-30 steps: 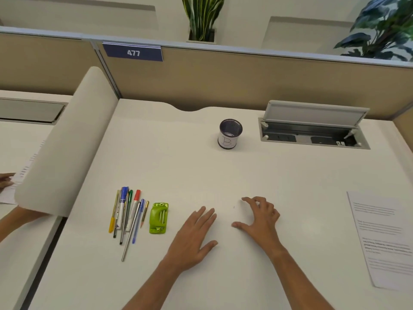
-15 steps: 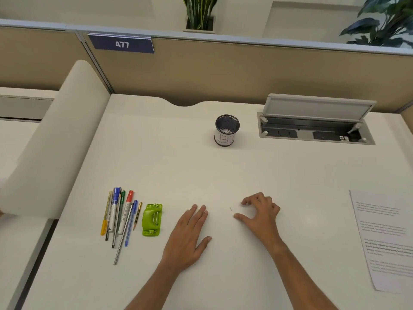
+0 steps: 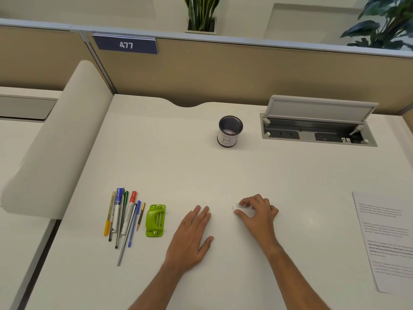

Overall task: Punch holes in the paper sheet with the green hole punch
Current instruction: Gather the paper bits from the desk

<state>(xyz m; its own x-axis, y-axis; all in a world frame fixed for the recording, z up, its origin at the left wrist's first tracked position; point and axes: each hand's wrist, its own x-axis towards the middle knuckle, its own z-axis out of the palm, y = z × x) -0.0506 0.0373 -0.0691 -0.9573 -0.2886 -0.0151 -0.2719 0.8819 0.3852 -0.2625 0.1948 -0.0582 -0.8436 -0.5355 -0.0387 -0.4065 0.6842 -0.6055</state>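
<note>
Pens (image 3: pixel 121 218) left of green hole punch (image 3: pixel 155 220); paper sheet (image 3: pixel 386 240) far right.

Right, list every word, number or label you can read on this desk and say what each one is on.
"477": white digits on the blue sign fixed to the partition top.
"B": handwritten on the white label of the mesh pen cup; a further mark beside it is cut off by the curve.
Printed paper sheet at the desk's right edge: several paragraphs, too small and blurred to read.
Markers and pens: barrel printing is illegible.
Green hole punch: no readable text.
</note>
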